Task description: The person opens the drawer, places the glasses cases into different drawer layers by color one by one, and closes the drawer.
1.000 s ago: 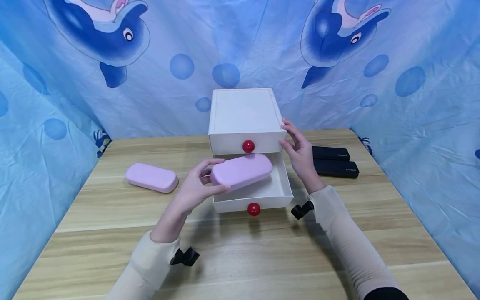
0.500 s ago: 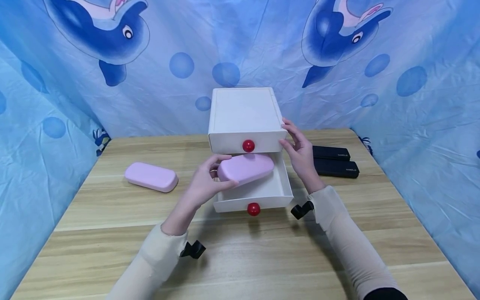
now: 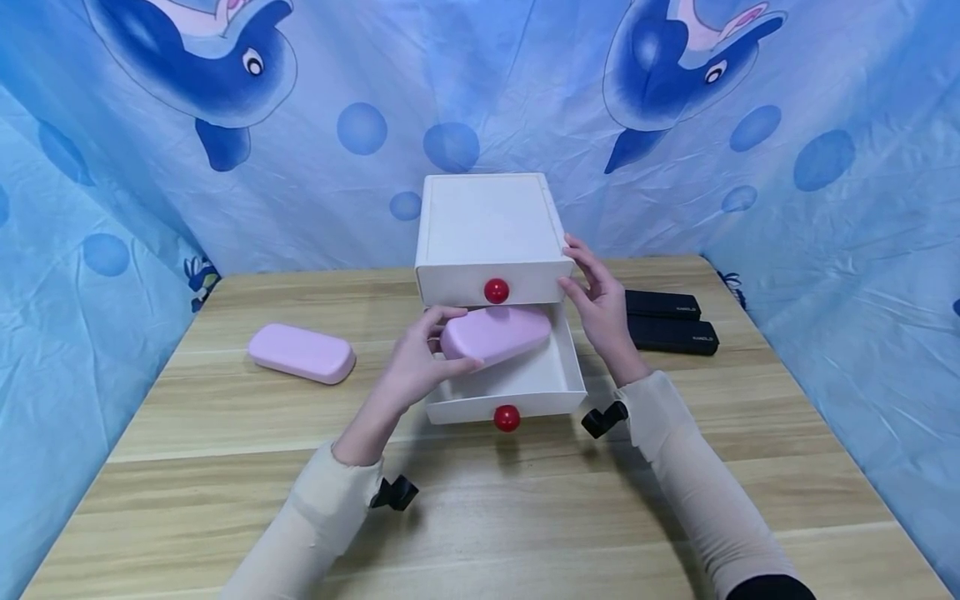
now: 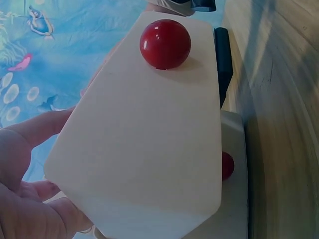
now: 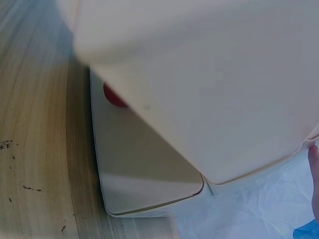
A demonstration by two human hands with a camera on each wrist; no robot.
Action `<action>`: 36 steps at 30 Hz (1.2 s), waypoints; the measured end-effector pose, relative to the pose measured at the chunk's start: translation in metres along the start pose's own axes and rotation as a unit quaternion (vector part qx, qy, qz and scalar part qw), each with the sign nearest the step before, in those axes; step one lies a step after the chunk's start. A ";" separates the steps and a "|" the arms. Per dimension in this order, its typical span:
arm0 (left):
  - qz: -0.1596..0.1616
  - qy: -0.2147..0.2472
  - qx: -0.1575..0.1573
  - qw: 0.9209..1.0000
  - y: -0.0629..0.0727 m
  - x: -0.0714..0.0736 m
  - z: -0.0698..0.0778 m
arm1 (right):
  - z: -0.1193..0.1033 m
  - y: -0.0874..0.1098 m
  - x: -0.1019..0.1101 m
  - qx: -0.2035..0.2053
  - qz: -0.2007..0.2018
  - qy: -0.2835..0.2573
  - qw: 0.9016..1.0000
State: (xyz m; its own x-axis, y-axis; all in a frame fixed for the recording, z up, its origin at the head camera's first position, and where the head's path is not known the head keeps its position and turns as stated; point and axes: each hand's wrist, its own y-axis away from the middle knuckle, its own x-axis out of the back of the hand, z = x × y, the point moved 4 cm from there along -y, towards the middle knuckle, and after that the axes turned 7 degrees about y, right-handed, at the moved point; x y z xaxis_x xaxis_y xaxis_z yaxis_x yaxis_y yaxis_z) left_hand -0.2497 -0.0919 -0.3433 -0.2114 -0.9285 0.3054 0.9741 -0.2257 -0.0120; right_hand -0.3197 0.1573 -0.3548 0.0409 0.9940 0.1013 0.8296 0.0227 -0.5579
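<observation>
Lilac case (image 3: 498, 332) edged rightward — left fingers (image 3: 446, 313) pinch it, right fingers (image 3: 590, 262) grip cabinet (image 3: 487, 221) — black cases (image 3: 670, 335) beside.

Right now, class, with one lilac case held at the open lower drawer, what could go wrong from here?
The held lilac case slants, its far edge seemingly close to the upper drawer, so it might catch there. The left hand is near that drawer's lower edge and could get scraped. The lower drawer sticks out, so pressing on it might tip the white drawer unit, though the right hand touches its side.
</observation>
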 end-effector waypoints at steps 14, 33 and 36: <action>0.030 -0.032 -0.026 0.999 -0.001 -0.001 0.000 | 0.001 0.000 0.000 -0.001 0.002 0.002 1.000; 0.067 -0.177 -0.089 0.978 0.000 -0.009 0.008 | 0.001 -0.001 0.000 0.002 0.002 -0.004 1.000; 0.063 -0.175 -0.081 0.979 -0.003 -0.006 0.006 | 0.001 -0.001 0.000 0.001 0.004 -0.007 1.000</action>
State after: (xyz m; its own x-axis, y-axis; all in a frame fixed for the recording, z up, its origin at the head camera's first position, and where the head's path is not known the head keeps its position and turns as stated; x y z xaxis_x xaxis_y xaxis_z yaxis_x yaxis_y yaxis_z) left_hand -0.2504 -0.0838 -0.3392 -0.0222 -0.8000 0.5996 0.9590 -0.1865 -0.2133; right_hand -0.3209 0.1570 -0.3553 0.0395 0.9955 0.0862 0.8286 0.0156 -0.5596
